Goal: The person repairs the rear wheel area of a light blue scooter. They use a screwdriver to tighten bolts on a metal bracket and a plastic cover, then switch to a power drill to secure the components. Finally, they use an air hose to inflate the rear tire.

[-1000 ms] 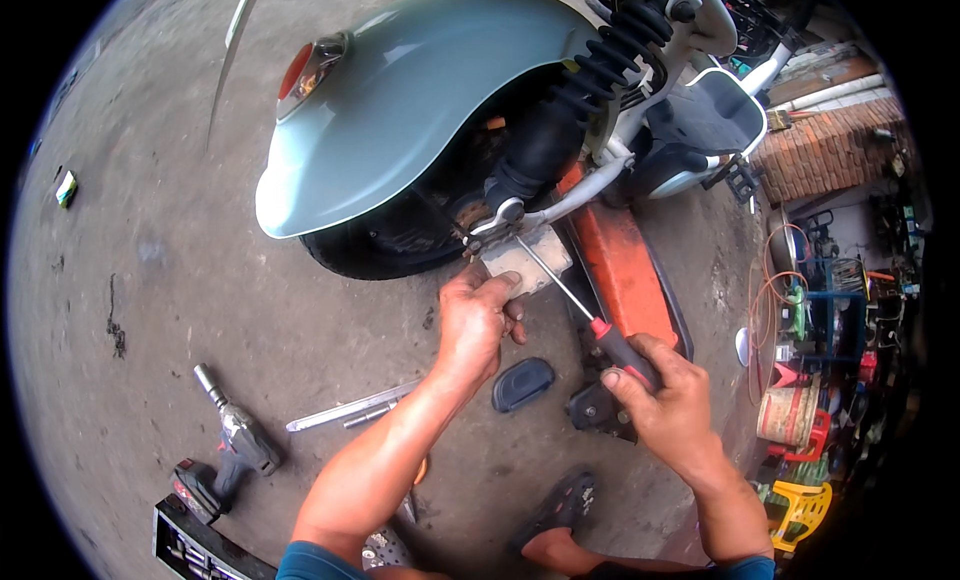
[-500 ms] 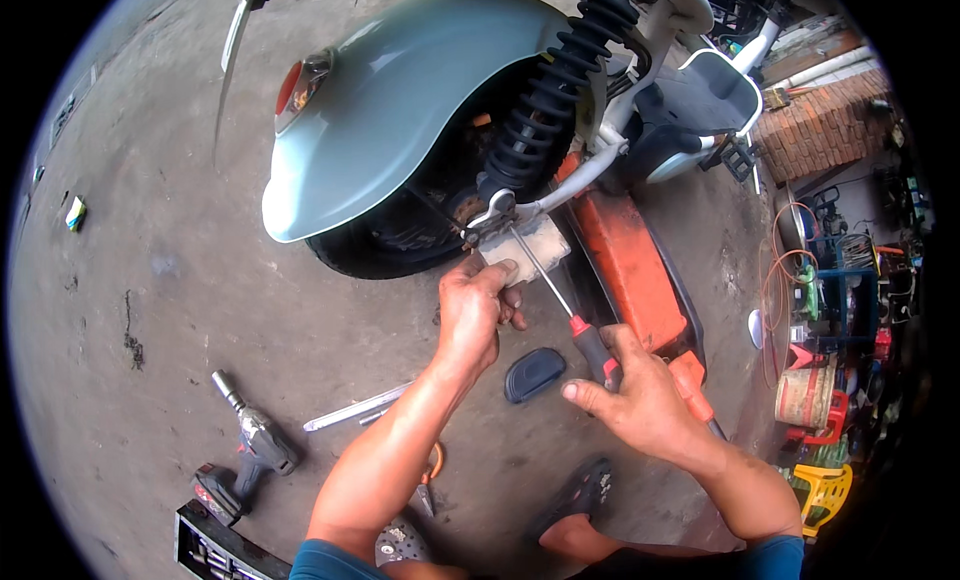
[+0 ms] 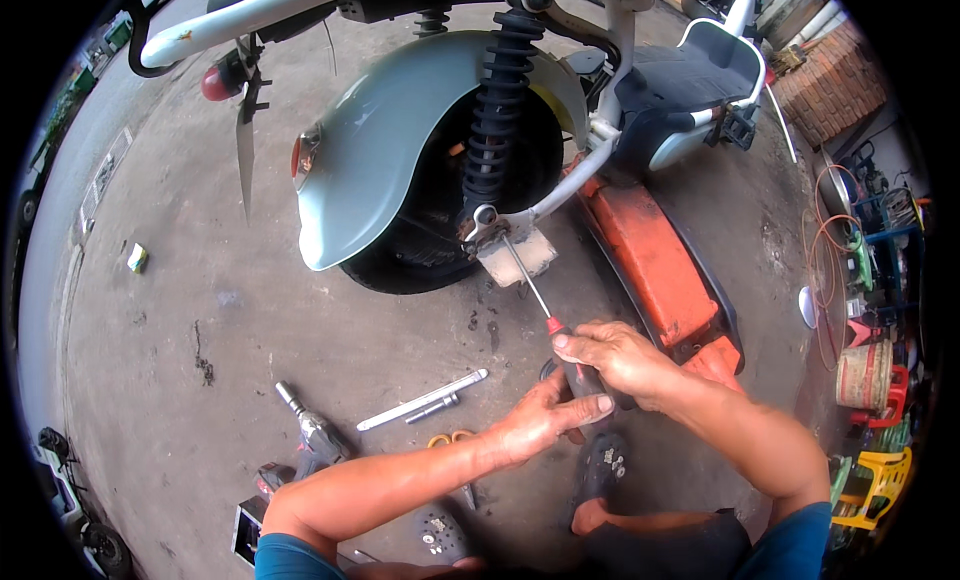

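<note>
Both hands are on a screwdriver with a red and dark handle and a long metal shaft. My right hand is closed round the upper handle, thumb laid along it. My left hand grips the handle's near end, its thumb across it and its other fingers partly hidden. The shaft slants up and away to the bottom of the scooter's black coil shock absorber, by the rear wheel. Around the tip sits a pale block below the lower mount; the exact contact point is too small to make out.
A pale blue rear fender covers the wheel. An orange floor jack stands to its right. On the ground lie a cordless impact wrench, a metal bar, a socket extension and orange-handled scissors.
My left hand has left the pale block and come back to the screwdriver handle. My right hand has shifted its grip on that handle. The view has moved, showing more of the scooter frame.
</note>
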{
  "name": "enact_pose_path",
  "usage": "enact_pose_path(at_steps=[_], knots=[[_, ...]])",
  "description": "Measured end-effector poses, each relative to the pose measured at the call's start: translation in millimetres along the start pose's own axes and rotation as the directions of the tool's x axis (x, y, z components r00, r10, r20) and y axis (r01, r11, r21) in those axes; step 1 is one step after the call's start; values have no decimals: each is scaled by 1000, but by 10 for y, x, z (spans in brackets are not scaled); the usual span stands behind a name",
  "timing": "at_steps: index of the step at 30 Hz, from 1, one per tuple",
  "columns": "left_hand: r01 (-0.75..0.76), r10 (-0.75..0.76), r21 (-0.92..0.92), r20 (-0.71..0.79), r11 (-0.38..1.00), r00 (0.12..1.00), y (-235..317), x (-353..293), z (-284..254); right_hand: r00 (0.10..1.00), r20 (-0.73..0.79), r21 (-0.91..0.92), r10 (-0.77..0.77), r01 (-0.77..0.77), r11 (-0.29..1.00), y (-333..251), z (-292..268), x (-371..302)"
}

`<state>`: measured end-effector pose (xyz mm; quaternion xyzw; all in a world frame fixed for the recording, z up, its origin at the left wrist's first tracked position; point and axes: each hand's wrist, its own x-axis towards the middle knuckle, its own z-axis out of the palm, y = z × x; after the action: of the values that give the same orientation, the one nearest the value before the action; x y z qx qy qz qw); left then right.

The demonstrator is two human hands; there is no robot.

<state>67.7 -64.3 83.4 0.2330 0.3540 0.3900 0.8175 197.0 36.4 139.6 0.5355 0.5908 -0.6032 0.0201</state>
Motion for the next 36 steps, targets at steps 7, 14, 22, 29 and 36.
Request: enact_pose_path(at_steps=[7, 14, 22, 29, 36], knots=[[-149, 27, -427, -278, 892, 960, 18, 238, 566, 998, -32, 416, 56, -38, 909, 278, -604, 618], [-472, 137, -633, -503, 614, 854, -301, 696, 911, 950, -44, 651, -309, 262, 713, 438, -398, 1422], [-443, -36, -573, -638, 690, 769, 185, 942, 1384, 907, -249, 599, -340, 420, 682, 370, -538, 1337], [-264, 29, -159, -806, 951, 591, 126, 1001, 1374, 904, -199, 603, -379, 418, 680, 357, -574, 1332], [-541, 337, -808, -454, 234, 825, -86, 996, 1271, 903, -167, 611, -395, 409, 678, 374, -557, 1302]])
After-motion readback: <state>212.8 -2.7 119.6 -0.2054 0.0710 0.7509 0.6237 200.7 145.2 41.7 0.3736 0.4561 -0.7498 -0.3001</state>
